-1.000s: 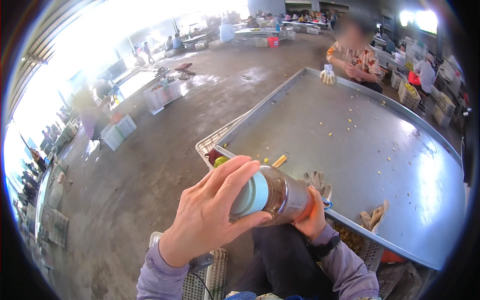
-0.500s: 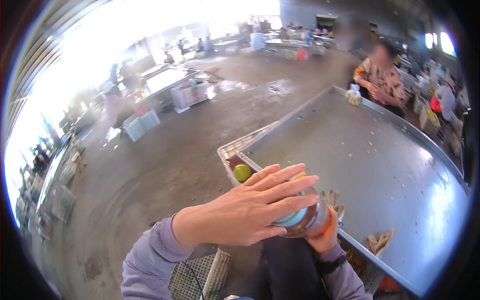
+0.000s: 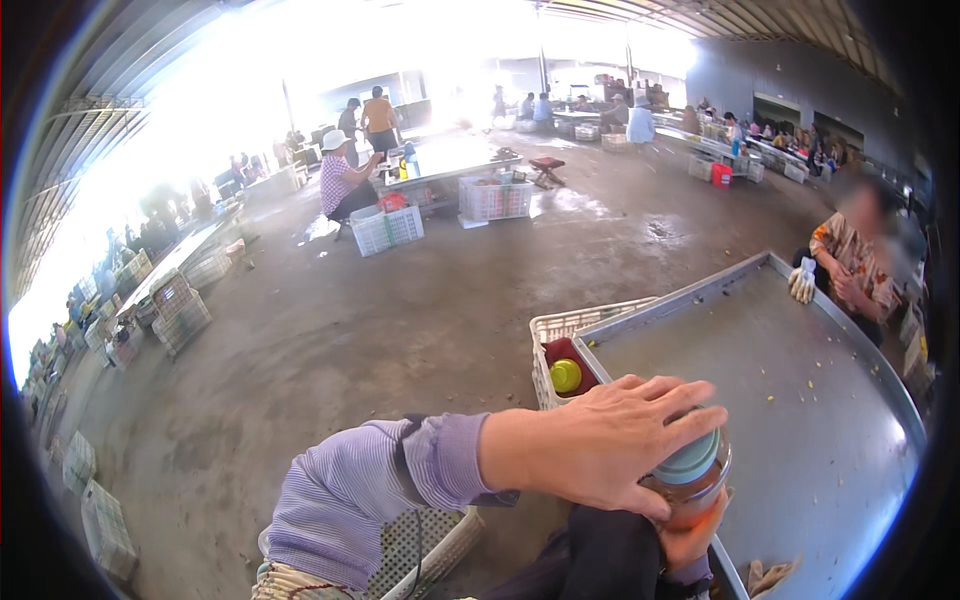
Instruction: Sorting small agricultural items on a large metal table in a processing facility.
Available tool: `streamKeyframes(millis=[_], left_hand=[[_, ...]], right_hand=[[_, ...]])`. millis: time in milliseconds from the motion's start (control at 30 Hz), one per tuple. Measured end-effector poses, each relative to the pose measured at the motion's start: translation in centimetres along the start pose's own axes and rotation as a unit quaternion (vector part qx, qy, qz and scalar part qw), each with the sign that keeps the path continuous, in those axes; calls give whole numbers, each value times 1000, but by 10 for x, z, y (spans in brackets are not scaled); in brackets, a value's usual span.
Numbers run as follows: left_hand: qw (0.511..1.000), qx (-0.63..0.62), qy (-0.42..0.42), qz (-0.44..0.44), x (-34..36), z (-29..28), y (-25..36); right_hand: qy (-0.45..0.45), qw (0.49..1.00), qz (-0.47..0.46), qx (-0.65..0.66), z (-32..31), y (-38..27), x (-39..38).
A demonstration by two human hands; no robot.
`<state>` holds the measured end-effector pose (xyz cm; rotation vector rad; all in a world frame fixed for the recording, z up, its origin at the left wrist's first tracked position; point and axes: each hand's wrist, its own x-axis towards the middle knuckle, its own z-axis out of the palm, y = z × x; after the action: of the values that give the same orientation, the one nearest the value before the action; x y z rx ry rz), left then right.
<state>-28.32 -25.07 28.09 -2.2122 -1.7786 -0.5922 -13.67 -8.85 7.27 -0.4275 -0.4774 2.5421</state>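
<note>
Left hand (image 3: 600, 445) clamps from above on the smooth, pale-blue round lid (image 3: 690, 462) of a jar (image 3: 692, 500); right hand (image 3: 697, 540), partly hidden, grips its lower body. Jar: transparent, cylindrical, reddish-brown inside, tilted, above the lap beside the table's near left edge. Left sleeve (image 3: 335, 500): finely striped lilac knit.

Table (image 3: 760, 440): grey sheet metal, raised rim, dull sheen, small yellowish bits scattered on it. Floor (image 3: 330, 340): brown, stained, with wet-looking glints. Room: wide shed, ribbed roof (image 3: 800, 20), strong glare at the far side.

Counts nearby: one jar; one pale lattice crate (image 3: 590, 318) under the table's corner, holding one yellow-green rounded object (image 3: 565, 375); one white glove bundle (image 3: 802, 282) at the far corner, near one seated person (image 3: 850, 265).
</note>
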Motion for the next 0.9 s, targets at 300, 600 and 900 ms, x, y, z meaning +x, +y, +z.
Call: streamKeyframes(millis=[300, 600, 900], left_hand=[[996, 2, 36, 81, -3, 15, -16], [968, -75, -135, -198, 13, -5, 9], [987, -31, 15, -156, 3, 21, 11]], right_hand=[[-1, 995, -9, -103, -3, 2, -1], [26, 973, -141, -183, -36, 9, 7], [37, 982, -130, -129, -43, 9, 11]])
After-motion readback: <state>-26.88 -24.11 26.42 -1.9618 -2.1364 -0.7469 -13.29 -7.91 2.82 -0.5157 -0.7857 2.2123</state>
